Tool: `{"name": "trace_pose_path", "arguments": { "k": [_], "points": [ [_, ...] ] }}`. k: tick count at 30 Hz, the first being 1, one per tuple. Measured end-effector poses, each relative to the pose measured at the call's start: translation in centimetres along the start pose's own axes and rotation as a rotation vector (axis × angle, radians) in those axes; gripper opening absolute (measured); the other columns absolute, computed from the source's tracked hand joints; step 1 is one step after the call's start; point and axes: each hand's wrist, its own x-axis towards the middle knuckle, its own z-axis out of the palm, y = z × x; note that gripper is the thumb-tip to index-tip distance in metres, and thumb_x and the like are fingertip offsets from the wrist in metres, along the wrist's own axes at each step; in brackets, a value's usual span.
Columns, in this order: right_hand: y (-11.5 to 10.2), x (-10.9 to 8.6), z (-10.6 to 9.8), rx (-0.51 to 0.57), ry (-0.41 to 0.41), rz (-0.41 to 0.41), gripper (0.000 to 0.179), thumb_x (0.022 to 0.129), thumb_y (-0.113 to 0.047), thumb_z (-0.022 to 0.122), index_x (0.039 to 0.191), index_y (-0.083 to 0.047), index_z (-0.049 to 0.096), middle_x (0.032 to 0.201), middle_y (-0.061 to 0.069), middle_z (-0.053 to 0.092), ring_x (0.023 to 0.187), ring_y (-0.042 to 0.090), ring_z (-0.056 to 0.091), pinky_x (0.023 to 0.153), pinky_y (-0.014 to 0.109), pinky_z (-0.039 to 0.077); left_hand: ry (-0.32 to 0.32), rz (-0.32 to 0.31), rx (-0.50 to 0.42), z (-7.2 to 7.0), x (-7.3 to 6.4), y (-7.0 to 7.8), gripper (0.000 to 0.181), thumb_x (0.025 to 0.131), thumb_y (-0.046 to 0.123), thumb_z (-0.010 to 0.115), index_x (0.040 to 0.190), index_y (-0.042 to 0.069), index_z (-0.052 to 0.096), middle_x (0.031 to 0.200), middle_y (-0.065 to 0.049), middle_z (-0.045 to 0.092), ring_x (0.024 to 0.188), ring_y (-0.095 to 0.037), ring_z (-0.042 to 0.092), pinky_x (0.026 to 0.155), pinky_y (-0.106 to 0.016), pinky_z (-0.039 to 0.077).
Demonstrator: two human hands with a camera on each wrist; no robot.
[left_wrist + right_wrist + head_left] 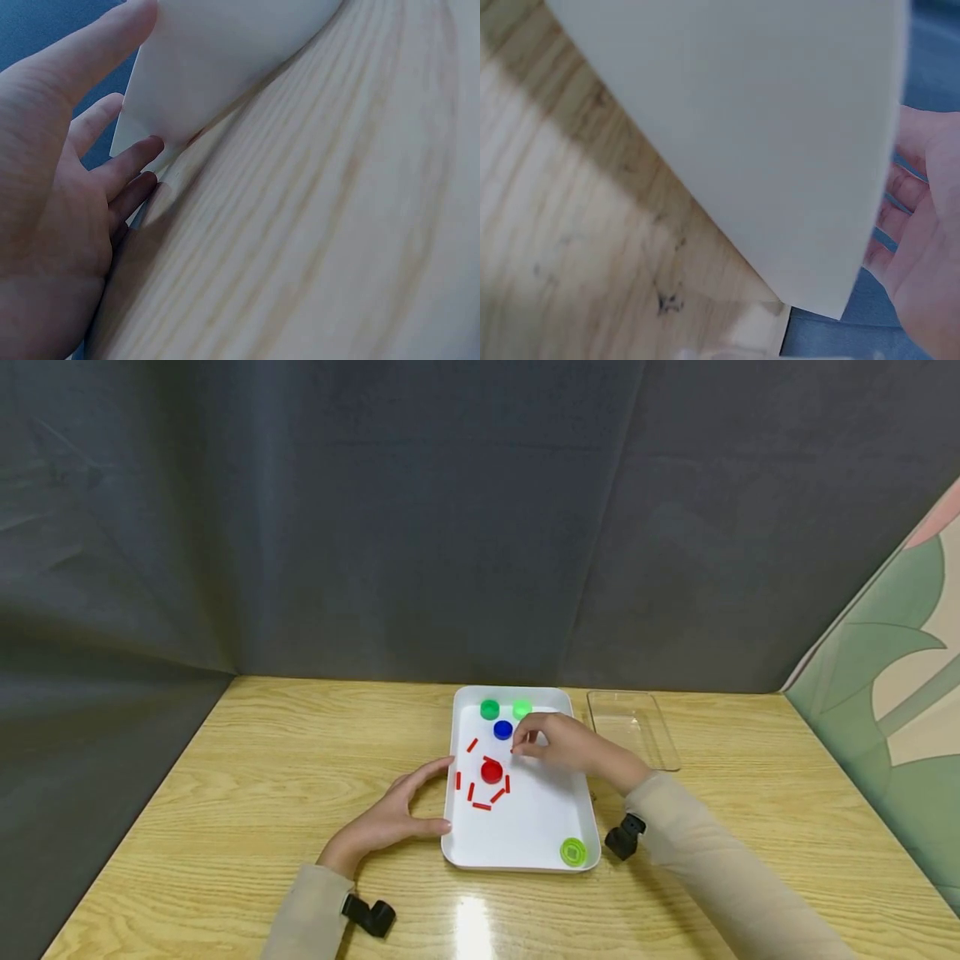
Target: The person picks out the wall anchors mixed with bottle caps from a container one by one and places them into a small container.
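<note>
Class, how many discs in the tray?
5: green disc, light green disc and blue disc toward the far end, red disc mid-left, lime disc at near right corner. The right hand may hide more.

Screened workspace; room type cannot be told
A wood-grain table [225, 810] is enclosed far and left by dark cloth [450, 527], right by a leaf-patterned panel [900, 693].

You see a white tray [536, 835], red sticks [482, 807]; red disc [491, 771], blue disc [502, 729], green disc [490, 709], bright-green disc [522, 707], ring-patterned lime disc [573, 852]. Your sleeves [720, 860]: beige. Table [202, 810]: yellow-tan, wood-grained. Curtain [435, 527]: dark grey.
</note>
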Motion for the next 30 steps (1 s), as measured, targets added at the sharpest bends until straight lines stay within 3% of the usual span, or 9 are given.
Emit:
{"name": "trace_pose_path", "arguments": {
  "k": [12,19,30],
  "points": [
    [-0.2,-2.0,-1.2,0.004,0.054,-0.009,0.009,0.094,-0.023,0.07,0.092,-0.014,0.07,0.09,-0.011,0.065,0.087,0.011,0.058,0.079,0.041,0.052,0.001,0.004,-0.003,0.0,0.0,-0.1,0.084,0.081,0.03,0.083,0.15,0.042,0.037,0.159,0.006,0.028,0.147,-0.028,0.014,0.113,-0.066,0.012],
    [-0.3,-3.6,-1.5,-0.045,0.116,0.044,0.01,0.093,-0.027,0.071,0.093,-0.017,0.07,0.091,-0.012,0.065,0.087,0.011,0.058,0.079,0.043,0.052,0.002,-0.002,-0.005,0.0,-0.1,0.0,0.085,0.08,0.03,0.084,0.15,0.042,0.037,0.159,0.006,0.029,0.147,-0.028,0.014,0.113,-0.066,0.011],
    [-0.2,-6.3,-2.5,-0.005,0.198,0.02,0.004,0.092,-0.015,0.073,0.094,-0.017,0.07,0.09,-0.012,0.064,0.086,0.009,0.058,0.073,0.035,0.051,-0.001,0.0,-0.006,0.0,0.0,0.0,0.085,0.08,0.031,0.084,0.15,0.043,0.038,0.158,0.007,0.03,0.146,-0.029,0.015,0.112,-0.067,0.011]
  ]
}}
